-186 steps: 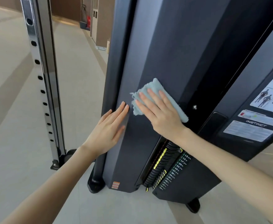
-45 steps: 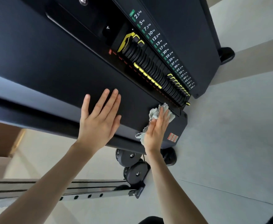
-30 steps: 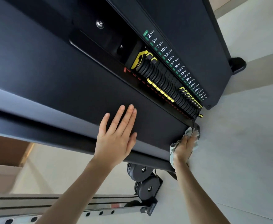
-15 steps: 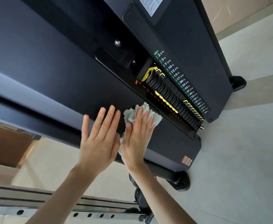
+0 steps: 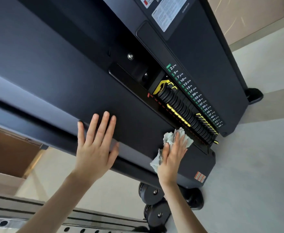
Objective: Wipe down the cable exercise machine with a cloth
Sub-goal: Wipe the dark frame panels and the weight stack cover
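While the right hand point(image 5: 172, 158) presses the cloth point(image 5: 169, 137) flat-fingered, seemingly against the stack point(image 5: 184, 110), and the left hand point(image 5: 94, 148) rests open, folds may snag tabs point(image 5: 179, 116).

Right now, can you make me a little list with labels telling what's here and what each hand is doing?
place: beside a dark cable exercise machine, near its bottom
left hand: flat on the machine's panel, fingers straight, holding nothing
right hand: pressing the cloth against the panel with straight fingers
cloth: pale, crumpled, just beside the weight stack
weight stack: black plates with yellow tabs, labels from 2.5 kg to 50 kg
below: two black pulleys and a pale floor
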{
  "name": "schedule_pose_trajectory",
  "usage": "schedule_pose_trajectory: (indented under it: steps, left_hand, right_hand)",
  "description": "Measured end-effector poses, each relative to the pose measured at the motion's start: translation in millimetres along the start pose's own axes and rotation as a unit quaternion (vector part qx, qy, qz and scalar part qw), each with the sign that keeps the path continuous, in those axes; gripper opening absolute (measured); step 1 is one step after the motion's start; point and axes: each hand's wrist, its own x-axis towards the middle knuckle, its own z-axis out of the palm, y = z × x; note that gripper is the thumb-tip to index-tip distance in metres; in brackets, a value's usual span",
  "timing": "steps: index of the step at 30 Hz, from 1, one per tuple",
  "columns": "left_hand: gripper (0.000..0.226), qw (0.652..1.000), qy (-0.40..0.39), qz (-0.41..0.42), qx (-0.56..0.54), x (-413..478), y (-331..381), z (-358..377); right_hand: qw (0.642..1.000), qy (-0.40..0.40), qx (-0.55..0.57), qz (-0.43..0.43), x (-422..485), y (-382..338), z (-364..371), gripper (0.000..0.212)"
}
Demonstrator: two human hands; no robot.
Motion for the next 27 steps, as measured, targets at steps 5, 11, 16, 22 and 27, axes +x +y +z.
schedule_pose_trajectory:
  steps: [5, 11, 16, 22, 27]
  left_hand:
    - [0.066, 0.998, -0.018, 0.002, -0.052, 0.7, -1.9, -6.1]
    - [0.061, 0.998, -0.02, -0.014, -0.056, -1.4, -2.4, -12.8]
    - [0.061, 0.998, -0.034, -0.05, -0.028, 14.5, 9.7, -30.0]
    - [0.058, 0.99, -0.074, -0.084, -0.089, 64.8, 8.6, -73.3]
    - [0.057, 0.98, -0.094, -0.082, -0.157, 134.0, -47.2, -149.7]
  right_hand:
    - [0.992, -0.032, -0.019, -0.118, -2.2, -76.3, 20.4, 0.055]
    - [0.946, -0.129, -0.036, -0.296, 28.0, -131.8, 25.8, 0.048]
    - [0.929, -0.171, -0.107, -0.311, 35.6, -82.5, -18.2, 0.059]
    - [0.941, -0.265, -0.13, -0.163, 58.1, -123.8, -84.0, 0.051]
    - [0.95, -0.245, -0.142, -0.13, 103.5, -287.6, -131.9, 0.051]
